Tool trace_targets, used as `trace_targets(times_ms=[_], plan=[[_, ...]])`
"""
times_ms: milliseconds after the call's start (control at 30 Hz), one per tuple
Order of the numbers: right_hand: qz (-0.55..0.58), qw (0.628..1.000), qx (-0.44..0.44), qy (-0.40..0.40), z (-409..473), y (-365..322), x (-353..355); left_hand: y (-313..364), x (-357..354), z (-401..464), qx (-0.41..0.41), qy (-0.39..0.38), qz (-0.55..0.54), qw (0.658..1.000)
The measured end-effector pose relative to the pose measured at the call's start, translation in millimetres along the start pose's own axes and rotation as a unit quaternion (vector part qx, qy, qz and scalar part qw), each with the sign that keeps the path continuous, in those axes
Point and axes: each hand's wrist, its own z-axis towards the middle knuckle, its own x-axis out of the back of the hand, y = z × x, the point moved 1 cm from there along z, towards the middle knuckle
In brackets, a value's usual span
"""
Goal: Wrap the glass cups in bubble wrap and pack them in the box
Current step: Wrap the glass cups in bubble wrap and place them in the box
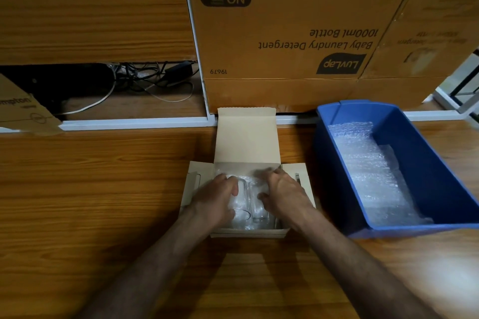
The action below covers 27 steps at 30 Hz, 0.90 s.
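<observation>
Bare wooden tabletop [103, 189] open to the left, blue bin [427, 163] close on the right, small box's raised lid flap [246, 134] and large carton [285, 33] behind — both block the far side.

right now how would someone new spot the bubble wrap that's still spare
Find the big brown detergent carton at the back. In front of it, to the right, stands a blue plastic bin; the spare bubble wrap lies inside. Unlike the wrap in the small box, no hands touch it.

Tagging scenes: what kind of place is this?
Likely a home or small-office packing spot: a wooden desk, a reused detergent carton, a cable tangle in a shelf, and a blue bin of bubble wrap.
</observation>
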Motion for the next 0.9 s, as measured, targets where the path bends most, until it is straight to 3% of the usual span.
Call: trace_targets(times_ms=[133, 400, 667, 900], plan=[[-0.058, 0.998, -0.006, -0.005, -1.6, -5.7, -1.6, 1.6, 14.1, 12.5, 0.079, -0.145, -0.089, 0.982], [-0.101, 0.988, -0.001, -0.113, -12.8, -14.1, 2.8, 4.3, 11.6, 30.2, 0.051, -0.214, -0.105, 0.97], [-0.105, 0.988, 0.004, -0.113, -12.3, -7.7, -3.4, 3.4, 11.1, 34.9, 0.076, -0.247, -0.112, 0.96], [-0.126, 0.988, -0.003, -0.095, -13.9, -8.7, -8.2, 2.5, 9.3, 29.5, 0.038, -0.217, -0.004, 0.975]])
